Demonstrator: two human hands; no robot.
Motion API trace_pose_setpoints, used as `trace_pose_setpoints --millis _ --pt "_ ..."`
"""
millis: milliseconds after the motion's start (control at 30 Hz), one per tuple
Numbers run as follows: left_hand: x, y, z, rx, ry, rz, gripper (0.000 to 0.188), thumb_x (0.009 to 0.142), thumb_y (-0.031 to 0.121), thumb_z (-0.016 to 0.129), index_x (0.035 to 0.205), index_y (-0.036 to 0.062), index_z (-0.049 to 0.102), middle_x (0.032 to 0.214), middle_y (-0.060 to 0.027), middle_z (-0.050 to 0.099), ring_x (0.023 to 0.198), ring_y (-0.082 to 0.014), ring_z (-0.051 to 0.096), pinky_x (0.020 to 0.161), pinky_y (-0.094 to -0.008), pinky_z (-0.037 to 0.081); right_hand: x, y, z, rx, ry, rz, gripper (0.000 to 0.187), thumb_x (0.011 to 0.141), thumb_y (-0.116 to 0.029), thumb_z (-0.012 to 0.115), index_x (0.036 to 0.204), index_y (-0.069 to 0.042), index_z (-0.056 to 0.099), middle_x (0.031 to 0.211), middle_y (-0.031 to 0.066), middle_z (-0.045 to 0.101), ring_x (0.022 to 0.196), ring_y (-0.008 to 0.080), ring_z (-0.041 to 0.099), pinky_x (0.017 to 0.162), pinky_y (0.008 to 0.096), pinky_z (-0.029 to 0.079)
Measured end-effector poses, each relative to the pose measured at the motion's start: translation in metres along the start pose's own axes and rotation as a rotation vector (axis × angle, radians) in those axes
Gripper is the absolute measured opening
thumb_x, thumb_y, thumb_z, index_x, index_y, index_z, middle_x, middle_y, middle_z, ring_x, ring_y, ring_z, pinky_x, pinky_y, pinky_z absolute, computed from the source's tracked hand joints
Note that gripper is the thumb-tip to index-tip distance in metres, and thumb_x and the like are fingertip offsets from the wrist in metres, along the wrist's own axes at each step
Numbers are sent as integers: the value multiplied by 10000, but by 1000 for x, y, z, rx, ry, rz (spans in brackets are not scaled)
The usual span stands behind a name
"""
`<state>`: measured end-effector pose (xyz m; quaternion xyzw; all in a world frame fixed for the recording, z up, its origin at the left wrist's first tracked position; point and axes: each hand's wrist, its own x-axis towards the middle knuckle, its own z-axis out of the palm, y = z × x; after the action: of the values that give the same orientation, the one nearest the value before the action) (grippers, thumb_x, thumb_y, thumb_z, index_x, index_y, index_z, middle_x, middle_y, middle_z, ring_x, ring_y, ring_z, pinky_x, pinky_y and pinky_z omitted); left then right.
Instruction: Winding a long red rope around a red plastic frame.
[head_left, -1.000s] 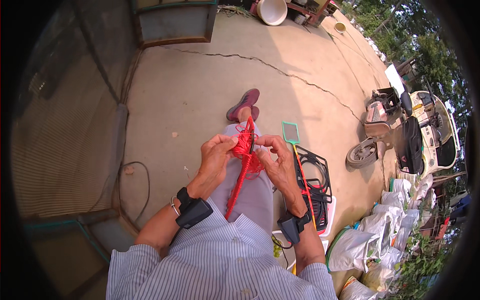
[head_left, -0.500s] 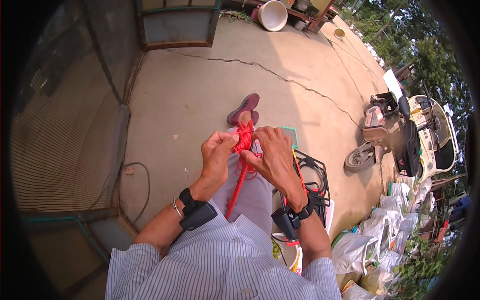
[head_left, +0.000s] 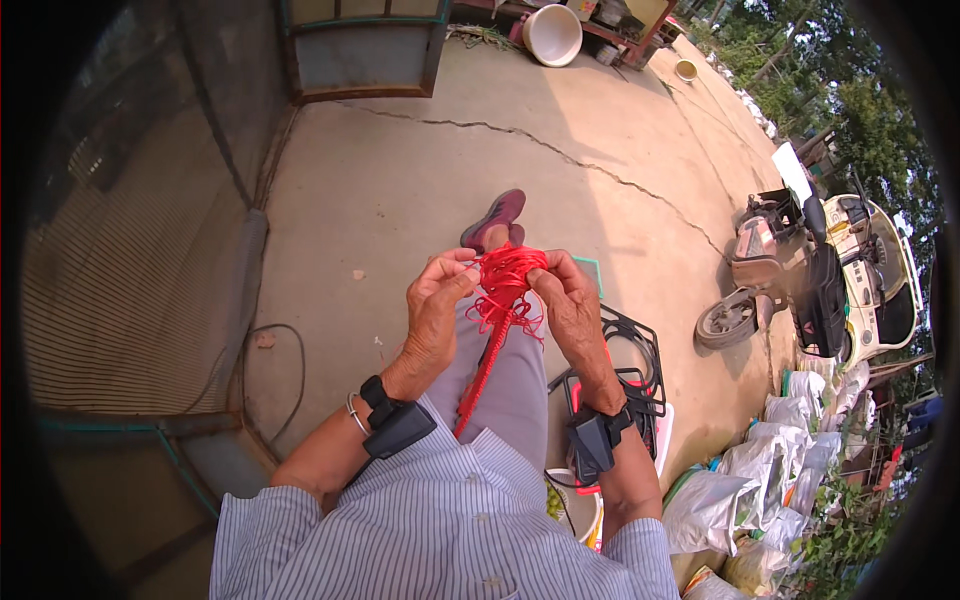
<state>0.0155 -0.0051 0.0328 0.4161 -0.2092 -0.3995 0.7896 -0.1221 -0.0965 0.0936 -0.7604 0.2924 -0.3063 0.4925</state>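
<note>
A tangled bundle of red cord [head_left: 508, 272] lies over my raised leg, between my hands. From it a braided red strip [head_left: 483, 378] runs down the grey trousers toward my shirt. Thin loose loops hang below the bundle. My left hand [head_left: 435, 305] is at the bundle's left side, thumb and forefinger pinched on a strand of the cord. On the other side my right hand [head_left: 570, 305] grips the bundle's edge between thumb and fingers. Both wrists carry black strapped devices.
A black wire rack [head_left: 632, 365] with coiled cable stands right of my leg, beside a white bucket [head_left: 582, 503] holding green fruit. White sacks [head_left: 735, 490] line the right, below a parked scooter [head_left: 765, 255]. Mesh-panelled doors [head_left: 150, 260] are at left. A large white tub [head_left: 552, 36] lies far ahead.
My right hand has turned and moved right, off the top of the cord. The red bundle now spreads wider, with more loops showing. My left hand stays near its place.
</note>
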Motion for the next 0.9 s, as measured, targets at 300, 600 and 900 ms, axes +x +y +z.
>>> trace_pose_setpoints --millis 300,600,900 --pt "-7 -12 12 32 -62 -228 103 868 159 613 856 60 588 847 -35 614 809 -111 569 734 -266 450 -20 5 -80 536 156 203 375 972 -231 473 1281 -19 453 1129 102 619 1042 198 589 909 362 458" --pt "-15 -15 35 34 -87 -381 197 915 243 595 874 53 565 827 -43 603 713 -129 575 657 -289 500 -32 38 -97 1575 41 111 320 1023 -306 314 965 -52 500 698 29 416 604 143 398 592 300 403" --pt "-24 -22 33 -67 -227 -573 245 953 280 530 976 37 516 828 -76 595 681 -172 607 592 -312 505 -109 36 -214 1069 528 153 203 937 -179 571 1047 -15 524 658 4 472 463 64 326 388 213 285"
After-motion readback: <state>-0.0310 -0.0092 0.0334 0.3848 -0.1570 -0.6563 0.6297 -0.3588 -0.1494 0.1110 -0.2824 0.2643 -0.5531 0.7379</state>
